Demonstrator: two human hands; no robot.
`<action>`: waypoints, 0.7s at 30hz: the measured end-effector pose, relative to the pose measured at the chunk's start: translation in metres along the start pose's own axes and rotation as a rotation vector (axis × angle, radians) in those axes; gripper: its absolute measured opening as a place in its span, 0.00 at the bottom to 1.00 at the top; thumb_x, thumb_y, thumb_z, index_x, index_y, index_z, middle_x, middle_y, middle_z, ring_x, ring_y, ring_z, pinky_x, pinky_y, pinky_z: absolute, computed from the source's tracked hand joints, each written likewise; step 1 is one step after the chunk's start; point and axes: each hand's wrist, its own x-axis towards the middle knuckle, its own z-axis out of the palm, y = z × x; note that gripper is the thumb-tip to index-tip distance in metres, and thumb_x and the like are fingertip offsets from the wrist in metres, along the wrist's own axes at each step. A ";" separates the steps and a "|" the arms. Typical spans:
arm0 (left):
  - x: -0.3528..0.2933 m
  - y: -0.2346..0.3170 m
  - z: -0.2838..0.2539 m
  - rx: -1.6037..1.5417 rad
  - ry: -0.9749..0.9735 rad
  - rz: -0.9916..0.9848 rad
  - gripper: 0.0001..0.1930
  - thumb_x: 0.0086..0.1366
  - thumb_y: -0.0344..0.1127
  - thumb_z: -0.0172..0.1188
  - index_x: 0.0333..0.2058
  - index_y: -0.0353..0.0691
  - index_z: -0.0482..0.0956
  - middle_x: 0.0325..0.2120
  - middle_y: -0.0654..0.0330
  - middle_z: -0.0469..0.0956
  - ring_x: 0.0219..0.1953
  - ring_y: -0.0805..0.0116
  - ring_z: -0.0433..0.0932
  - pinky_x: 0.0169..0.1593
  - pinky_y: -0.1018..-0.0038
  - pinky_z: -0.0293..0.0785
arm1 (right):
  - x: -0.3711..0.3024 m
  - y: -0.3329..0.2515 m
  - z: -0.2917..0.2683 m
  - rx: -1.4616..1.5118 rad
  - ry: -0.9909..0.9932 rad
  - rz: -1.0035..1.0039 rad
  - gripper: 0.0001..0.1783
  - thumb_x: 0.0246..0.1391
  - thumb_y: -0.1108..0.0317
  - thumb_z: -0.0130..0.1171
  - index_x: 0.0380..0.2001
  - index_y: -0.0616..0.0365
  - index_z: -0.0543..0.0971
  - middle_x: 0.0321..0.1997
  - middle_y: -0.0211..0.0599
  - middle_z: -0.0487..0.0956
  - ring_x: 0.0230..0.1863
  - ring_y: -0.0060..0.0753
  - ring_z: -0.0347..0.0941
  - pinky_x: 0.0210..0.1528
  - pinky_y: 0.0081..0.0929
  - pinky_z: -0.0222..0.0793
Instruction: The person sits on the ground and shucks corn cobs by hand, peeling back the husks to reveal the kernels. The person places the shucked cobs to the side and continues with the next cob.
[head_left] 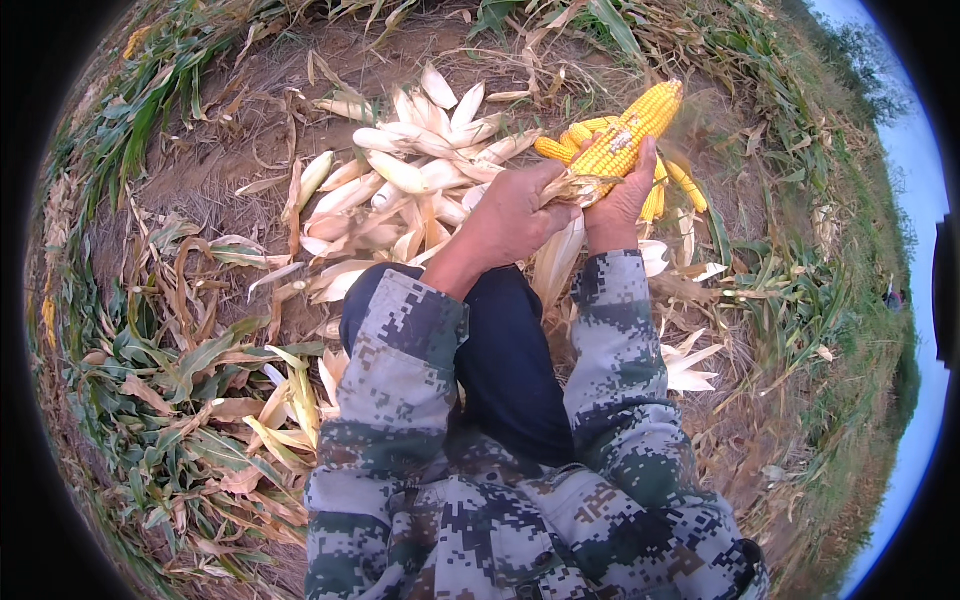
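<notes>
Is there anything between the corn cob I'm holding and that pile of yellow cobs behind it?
Nothing visible. The right hand holds the corn cob right over the pile of yellow cobs, while the left hand grips the dry husk at its base. The white husks lie off to the left.

This is an open farm field at maize harvest. Bare brown soil (215, 160) is strewn with pale stripped husks (400, 170), dry stalks and green leaves (170, 370) ring the ground, a heap of yellow cobs (680, 180) lies nearby, and blue sky (920, 200) shows at the edge.
</notes>
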 end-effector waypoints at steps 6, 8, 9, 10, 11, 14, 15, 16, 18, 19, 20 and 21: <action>0.011 -0.001 0.020 -0.161 0.069 -0.179 0.21 0.64 0.30 0.68 0.55 0.33 0.78 0.37 0.61 0.84 0.38 0.77 0.78 0.45 0.75 0.76 | 0.031 -0.045 -0.023 0.083 0.247 -0.130 0.34 0.63 0.33 0.55 0.52 0.53 0.73 0.41 0.40 0.77 0.44 0.44 0.75 0.52 0.47 0.74; 0.008 -0.003 0.027 0.139 0.151 -0.089 0.28 0.60 0.41 0.73 0.56 0.35 0.77 0.41 0.56 0.81 0.41 0.66 0.79 0.48 0.67 0.77 | 0.019 -0.042 -0.024 0.008 0.195 -0.188 0.31 0.62 0.40 0.62 0.52 0.55 0.72 0.42 0.39 0.77 0.46 0.42 0.75 0.55 0.47 0.74; 0.005 -0.003 0.030 0.283 0.151 -0.071 0.31 0.58 0.44 0.73 0.57 0.36 0.76 0.43 0.54 0.80 0.43 0.62 0.79 0.50 0.65 0.76 | 0.013 -0.038 -0.021 -0.025 0.173 -0.223 0.30 0.61 0.42 0.64 0.52 0.55 0.72 0.42 0.39 0.77 0.46 0.41 0.75 0.55 0.47 0.74; 0.004 -0.004 0.032 0.426 0.151 -0.045 0.34 0.57 0.47 0.74 0.58 0.36 0.75 0.45 0.52 0.79 0.45 0.57 0.79 0.52 0.62 0.76 | 0.008 -0.037 -0.016 -0.067 0.122 -0.271 0.30 0.60 0.45 0.66 0.52 0.56 0.72 0.41 0.39 0.77 0.45 0.41 0.76 0.55 0.48 0.74; 0.004 -0.005 0.032 0.469 0.116 -0.047 0.41 0.52 0.56 0.75 0.60 0.38 0.74 0.51 0.47 0.74 0.54 0.46 0.74 0.60 0.56 0.72 | 0.000 -0.036 -0.012 -0.079 0.043 -0.287 0.28 0.58 0.51 0.69 0.51 0.58 0.71 0.41 0.39 0.77 0.45 0.39 0.77 0.55 0.46 0.77; 0.005 -0.009 0.033 0.652 0.374 0.245 0.38 0.51 0.52 0.75 0.58 0.37 0.75 0.53 0.45 0.74 0.58 0.43 0.73 0.62 0.55 0.70 | -0.018 -0.027 0.006 -0.125 -0.014 -0.354 0.23 0.56 0.57 0.71 0.46 0.56 0.73 0.41 0.35 0.77 0.45 0.37 0.78 0.53 0.44 0.79; 0.006 -0.011 0.034 0.666 0.373 0.267 0.37 0.51 0.49 0.75 0.57 0.37 0.75 0.53 0.45 0.74 0.57 0.44 0.73 0.61 0.55 0.70 | -0.025 -0.021 0.012 -0.129 -0.037 -0.378 0.22 0.57 0.62 0.69 0.48 0.59 0.73 0.42 0.36 0.78 0.46 0.37 0.79 0.54 0.42 0.79; 0.009 -0.012 0.035 0.692 0.383 0.294 0.35 0.51 0.46 0.75 0.56 0.37 0.75 0.53 0.45 0.75 0.57 0.44 0.74 0.61 0.55 0.71 | -0.030 -0.016 0.017 -0.144 -0.064 -0.393 0.22 0.56 0.63 0.69 0.49 0.60 0.73 0.42 0.37 0.78 0.46 0.38 0.79 0.55 0.43 0.79; 0.010 -0.016 0.034 0.632 0.351 0.249 0.33 0.50 0.41 0.75 0.55 0.37 0.75 0.52 0.46 0.76 0.57 0.45 0.75 0.60 0.55 0.72 | -0.040 -0.006 0.027 -0.194 -0.130 -0.426 0.24 0.56 0.64 0.69 0.51 0.61 0.73 0.42 0.38 0.79 0.47 0.39 0.80 0.56 0.43 0.79; 0.010 -0.018 0.033 0.545 0.308 0.178 0.33 0.49 0.38 0.74 0.55 0.37 0.75 0.52 0.47 0.77 0.56 0.46 0.76 0.59 0.56 0.72 | -0.046 -0.003 0.030 -0.212 -0.129 -0.405 0.26 0.54 0.66 0.70 0.53 0.62 0.73 0.45 0.38 0.79 0.47 0.41 0.80 0.57 0.45 0.79; 0.011 -0.020 0.032 0.456 0.264 0.085 0.33 0.48 0.35 0.74 0.55 0.37 0.76 0.51 0.47 0.77 0.56 0.46 0.77 0.59 0.56 0.73 | -0.051 -0.001 0.034 -0.213 -0.166 -0.397 0.25 0.54 0.66 0.70 0.52 0.62 0.73 0.45 0.39 0.79 0.47 0.41 0.81 0.57 0.46 0.80; 0.011 -0.020 0.033 0.446 0.296 0.064 0.31 0.49 0.35 0.74 0.53 0.37 0.76 0.50 0.48 0.79 0.54 0.48 0.78 0.57 0.58 0.74 | -0.054 -0.001 0.038 -0.216 -0.204 -0.387 0.25 0.54 0.67 0.70 0.52 0.62 0.73 0.45 0.39 0.79 0.47 0.41 0.81 0.57 0.46 0.80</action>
